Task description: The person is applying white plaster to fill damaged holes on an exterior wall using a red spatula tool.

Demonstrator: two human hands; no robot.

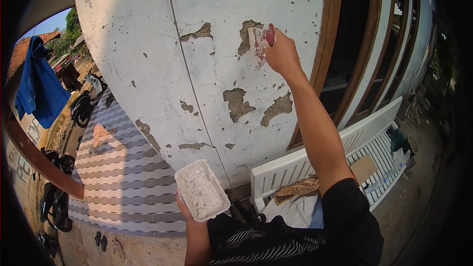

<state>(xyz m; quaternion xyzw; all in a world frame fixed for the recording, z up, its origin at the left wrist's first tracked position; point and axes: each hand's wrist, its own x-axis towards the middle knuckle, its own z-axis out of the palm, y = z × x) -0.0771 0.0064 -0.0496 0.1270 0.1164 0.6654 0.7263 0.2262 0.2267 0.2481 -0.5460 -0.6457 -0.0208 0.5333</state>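
My right hand (282, 54) is closed round the red handle of a putty knife (257, 39). Its blade, smeared with white, lies at the right edge of a grey-brown bare patch (245, 43) in the white wall (261, 76). Low in front of me, my left hand (185, 208) holds a white rectangular tub (202, 190) from beneath and the side. White paste coats the tub's inside. Most of the left fingers are hidden behind the tub. More peeled patches (238, 104) show below the knife, and a dark cable (183, 54) runs down the wall to their left.
A white slatted bench (276, 172) stands against the wall at the right, with cloths and a brown board (363, 168) on it. Brown-framed windows (329, 44) flank the wall. At the left are striped tiles (123, 192), a hanging blue garment (42, 83) and a motorcycle (86, 101).
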